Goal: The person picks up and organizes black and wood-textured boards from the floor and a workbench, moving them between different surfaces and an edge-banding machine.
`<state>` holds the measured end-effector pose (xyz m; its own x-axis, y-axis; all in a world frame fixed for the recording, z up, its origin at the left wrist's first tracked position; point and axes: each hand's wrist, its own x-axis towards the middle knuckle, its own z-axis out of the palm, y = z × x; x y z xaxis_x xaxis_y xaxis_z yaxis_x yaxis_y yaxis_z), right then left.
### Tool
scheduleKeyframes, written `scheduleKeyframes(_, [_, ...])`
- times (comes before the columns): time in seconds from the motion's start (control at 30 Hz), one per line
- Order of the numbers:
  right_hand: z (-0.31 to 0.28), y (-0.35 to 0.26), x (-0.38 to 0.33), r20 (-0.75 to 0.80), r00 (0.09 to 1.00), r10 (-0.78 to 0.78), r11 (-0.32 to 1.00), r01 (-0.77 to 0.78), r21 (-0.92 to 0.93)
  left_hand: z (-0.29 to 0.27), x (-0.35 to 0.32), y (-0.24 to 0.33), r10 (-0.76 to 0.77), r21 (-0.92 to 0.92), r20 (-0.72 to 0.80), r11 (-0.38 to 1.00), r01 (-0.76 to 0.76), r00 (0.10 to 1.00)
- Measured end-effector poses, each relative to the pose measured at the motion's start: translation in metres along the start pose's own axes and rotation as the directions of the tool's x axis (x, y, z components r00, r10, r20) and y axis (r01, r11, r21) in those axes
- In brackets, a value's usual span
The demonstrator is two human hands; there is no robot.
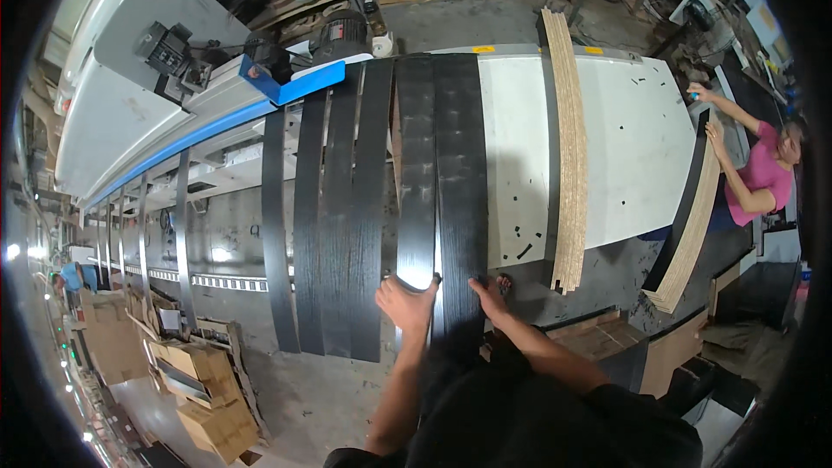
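Note:
Two long black boards lie side by side in front of me, their near ends toward my body. My left hand point(406, 302) spans the near part of the left black board point(416, 182), thumb on its right edge and fingers at its left edge. At the right edge of the right black board point(462, 173), my right hand point(492, 302) has a thumb or finger on top; its other fingers are partly hidden. A narrow gap shows between the boards at their near ends.
More black strips point(338, 225) lie across the conveyor frame to the left, beside a blue guard point(308, 85). A stack of edge-on boards point(568, 156) crosses the white table point(637, 147). At right a person in pink point(758, 169) touches another stack point(689, 243). Cardboard boxes point(208, 399) stand lower left.

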<state>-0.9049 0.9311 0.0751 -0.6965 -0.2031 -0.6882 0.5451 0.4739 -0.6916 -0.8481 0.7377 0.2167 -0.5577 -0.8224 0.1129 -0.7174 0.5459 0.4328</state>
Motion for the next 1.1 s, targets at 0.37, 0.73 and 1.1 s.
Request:
scheduleKeyframes(0.37, [-0.041,0.033,-0.004,0.211,0.968,0.133,0.939,-0.191,0.285,0.048,-0.017,0.109,-0.038,-0.315,0.365,0.935,0.161,0.930])
scheduleKeyframes(0.73, [-0.069,0.067,-0.025,0.017,0.990,0.143,0.870,-0.133,0.475,0.094,-0.023,0.134,0.328,-0.212,0.101,0.930,-0.302,0.939])
scheduleKeyframes(1.1, [-0.104,-0.005,-0.119,-0.031,0.987,-0.155,0.814,0.110,-0.570,-0.006,-0.050,-0.042,-0.205,0.139,0.324,0.976,0.168,0.923])
